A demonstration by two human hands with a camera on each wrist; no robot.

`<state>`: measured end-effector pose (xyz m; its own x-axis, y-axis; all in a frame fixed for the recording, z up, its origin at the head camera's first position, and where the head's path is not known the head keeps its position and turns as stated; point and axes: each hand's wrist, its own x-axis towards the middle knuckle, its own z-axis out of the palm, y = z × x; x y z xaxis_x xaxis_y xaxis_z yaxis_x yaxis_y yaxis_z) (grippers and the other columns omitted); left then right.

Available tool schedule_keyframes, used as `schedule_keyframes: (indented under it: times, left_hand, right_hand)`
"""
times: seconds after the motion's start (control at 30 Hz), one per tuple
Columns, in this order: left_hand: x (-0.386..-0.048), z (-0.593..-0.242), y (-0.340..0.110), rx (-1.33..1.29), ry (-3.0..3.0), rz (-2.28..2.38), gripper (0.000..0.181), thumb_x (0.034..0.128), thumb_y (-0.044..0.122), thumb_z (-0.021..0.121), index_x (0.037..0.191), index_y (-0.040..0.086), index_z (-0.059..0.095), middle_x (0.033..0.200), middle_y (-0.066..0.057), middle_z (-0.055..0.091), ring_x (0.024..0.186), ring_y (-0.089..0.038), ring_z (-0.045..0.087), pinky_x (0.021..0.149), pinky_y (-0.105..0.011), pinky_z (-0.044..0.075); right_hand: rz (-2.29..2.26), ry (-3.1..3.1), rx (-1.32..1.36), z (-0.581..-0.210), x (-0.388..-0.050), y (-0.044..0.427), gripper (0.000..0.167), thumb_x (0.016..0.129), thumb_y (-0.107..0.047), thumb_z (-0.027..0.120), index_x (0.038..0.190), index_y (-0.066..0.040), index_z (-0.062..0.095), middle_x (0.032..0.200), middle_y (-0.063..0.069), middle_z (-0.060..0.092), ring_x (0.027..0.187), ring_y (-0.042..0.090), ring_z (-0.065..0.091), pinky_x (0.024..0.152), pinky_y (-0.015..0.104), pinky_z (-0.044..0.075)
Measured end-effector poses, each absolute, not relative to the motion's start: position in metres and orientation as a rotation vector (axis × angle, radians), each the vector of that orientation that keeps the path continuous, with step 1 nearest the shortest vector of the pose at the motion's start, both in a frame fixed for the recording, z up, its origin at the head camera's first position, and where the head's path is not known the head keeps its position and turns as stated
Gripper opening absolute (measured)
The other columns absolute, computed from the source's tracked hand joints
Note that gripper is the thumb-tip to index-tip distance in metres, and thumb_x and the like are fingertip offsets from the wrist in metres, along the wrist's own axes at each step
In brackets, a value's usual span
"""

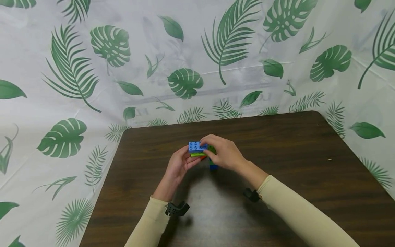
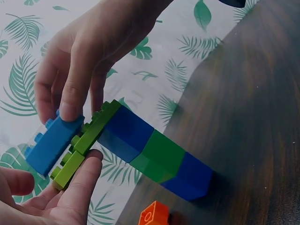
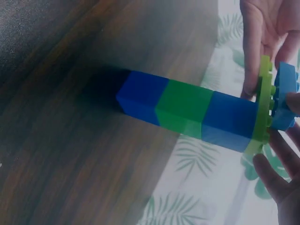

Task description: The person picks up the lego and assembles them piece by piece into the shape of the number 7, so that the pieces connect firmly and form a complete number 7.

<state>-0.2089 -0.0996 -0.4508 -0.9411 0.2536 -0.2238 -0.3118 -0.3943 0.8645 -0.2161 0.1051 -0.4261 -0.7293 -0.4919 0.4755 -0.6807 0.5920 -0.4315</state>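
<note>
My right hand pinches a light-blue toy building brick between thumb and fingers. That brick is just over the studs of lime-green flat pieces, with a narrow gap showing; whether one end touches, I cannot tell. Those pieces top an upright tower of a dark-blue, a green and another dark-blue brick, overhanging to the left. Beneath the overhang, my left hand touches the lime underside with extended fingers, its thumb apart in the left wrist view.
An orange brick lies on the dark wooden table near the tower's foot. A white sheet with green leaves hangs behind the table's far edge. Both wrists wear black devices.
</note>
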Motion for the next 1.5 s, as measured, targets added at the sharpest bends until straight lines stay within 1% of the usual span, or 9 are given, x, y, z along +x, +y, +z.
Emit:
schedule_keyframes:
  times: [0.13,0.4,0.57,0.67,0.77,0.9,1.17,1.33,1.5]
  left_hand:
    - [-0.210,-0.449,-0.100,-0.094,1.465,2.380,0.040,0.1067,0.027,0.041,0.129,-0.004,0.053,0.113,-0.019,0.068,0.096,-0.025,0.070,0.095,-0.048,0.045]
    - [-0.210,-0.449,-0.101,-0.074,1.537,2.345,0.042,0.1024,0.030,0.053,0.131,-0.002,0.055,0.119,-0.019,0.065,0.111,-0.036,0.063,0.091,-0.043,0.049]
    - [-0.211,-0.448,-0.100,-0.081,1.573,2.321,0.043,0.1009,0.031,0.057,0.130,-0.001,0.056,0.118,-0.017,0.065,0.108,-0.033,0.065,0.086,-0.038,0.053]
    - [-0.212,-0.447,-0.100,-0.088,1.583,2.308,0.042,0.1008,0.031,0.057,0.129,0.000,0.056,0.120,-0.017,0.064,0.105,-0.030,0.067,0.085,-0.035,0.054]
    - [-0.213,-0.446,-0.100,-0.088,1.583,2.292,0.044,0.0998,0.033,0.058,0.129,0.000,0.056,0.121,-0.017,0.064,0.104,-0.028,0.067,0.085,-0.035,0.054]
    - [-0.216,-0.444,-0.100,-0.079,1.582,2.265,0.047,0.0983,0.035,0.060,0.129,0.000,0.056,0.120,-0.017,0.063,0.104,-0.028,0.067,0.086,-0.035,0.054]
    - [-0.224,-0.441,-0.103,-0.058,1.580,2.212,0.041,0.0993,0.026,0.060,0.129,-0.003,0.056,0.114,-0.014,0.067,0.097,-0.023,0.070,0.087,-0.038,0.052]
    - [-0.230,-0.440,-0.107,-0.010,1.543,2.176,0.046,0.0991,0.024,0.060,0.134,-0.005,0.053,0.114,-0.014,0.067,0.095,-0.022,0.069,0.090,-0.041,0.049]
    - [-0.233,-0.438,-0.108,0.021,1.530,2.141,0.054,0.1001,0.024,0.059,0.142,-0.006,0.043,0.116,-0.013,0.065,0.097,-0.020,0.069,0.087,-0.037,0.053]
  right_hand:
    - [0.863,-2.532,0.959,-0.428,-0.217,0.105,0.025,0.090,-0.018,0.072,0.114,-0.017,0.065,0.119,-0.004,0.063,0.102,0.014,0.062,0.086,0.035,0.054]
    - [1.036,-2.573,0.874,-0.433,-0.217,0.108,0.040,0.089,-0.027,0.074,0.125,-0.014,0.061,0.121,0.000,0.064,0.101,0.016,0.064,0.090,0.038,0.052]
    - [1.332,-2.670,0.683,-0.437,-0.223,0.108,0.044,0.098,-0.042,0.058,0.131,-0.013,0.058,0.127,0.006,0.063,0.111,0.021,0.061,0.095,0.045,0.049]
    - [1.478,-2.736,0.603,-0.441,-0.229,0.109,0.048,0.102,-0.047,0.046,0.132,-0.012,0.058,0.124,0.006,0.063,0.108,0.023,0.058,0.095,0.046,0.048]
    - [1.582,-2.765,0.584,-0.444,-0.233,0.109,0.050,0.104,-0.046,0.041,0.131,-0.008,0.059,0.118,0.007,0.063,0.101,0.025,0.057,0.092,0.044,0.047]
    - [1.654,-2.785,0.572,-0.444,-0.235,0.107,0.051,0.104,-0.047,0.041,0.130,-0.008,0.061,0.112,0.007,0.064,0.098,0.025,0.056,0.090,0.044,0.046]
    - [1.693,-2.788,0.618,-0.445,-0.238,0.103,0.045,0.104,-0.042,0.045,0.121,-0.006,0.065,0.099,0.007,0.064,0.091,0.025,0.056,0.081,0.038,0.047]
    - [1.730,-2.770,0.635,-0.447,-0.241,0.103,0.042,0.103,-0.040,0.047,0.119,-0.006,0.066,0.100,0.007,0.065,0.091,0.024,0.056,0.080,0.036,0.047]
    - [1.736,-2.773,0.643,-0.446,-0.241,0.104,0.041,0.102,-0.039,0.049,0.119,-0.006,0.067,0.104,0.007,0.066,0.093,0.024,0.057,0.081,0.036,0.048]
